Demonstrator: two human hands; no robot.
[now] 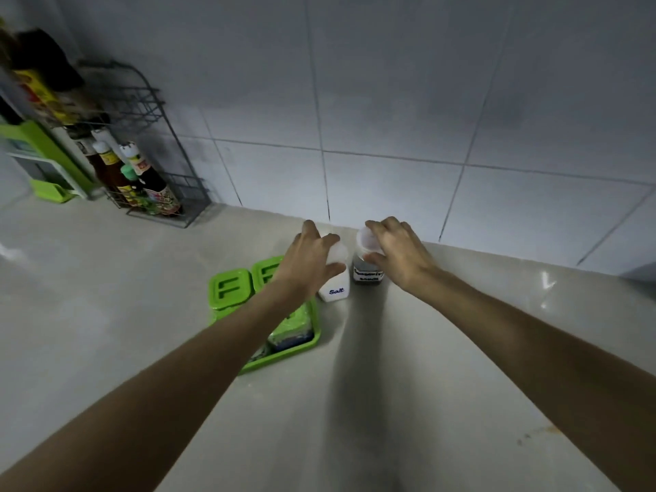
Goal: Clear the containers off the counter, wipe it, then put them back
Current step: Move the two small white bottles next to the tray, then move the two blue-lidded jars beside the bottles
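We start with the pale tabletop, smooth and faintly glossy, so we judge that anything on it would slide easily if nudged sideways. Next in size is the green tray on its left part, carrying square green-lidded boxes; it looks like light rigid plastic, and we would take it by the raised rim at both long sides, keeping it level so the boxes do not shift. Its long axis seems to run from near us back toward the tiled wall, though our left forearm hides much of it. Just right of the tray stands the salt jar, upright, long axis vertical, its "Salt" label facing us. Our left hand is curled over its pale cap from above, fingers closed around the top. We judge it a light, stiff plastic bottle, a little slick, best held around the body below the cap in case the lid is loose. Just beside it, near the wall, stands the dark-filled jar, also upright, its label toward us but too blurred to read. Our right hand wraps its white lid; we judge it light and rigid too.
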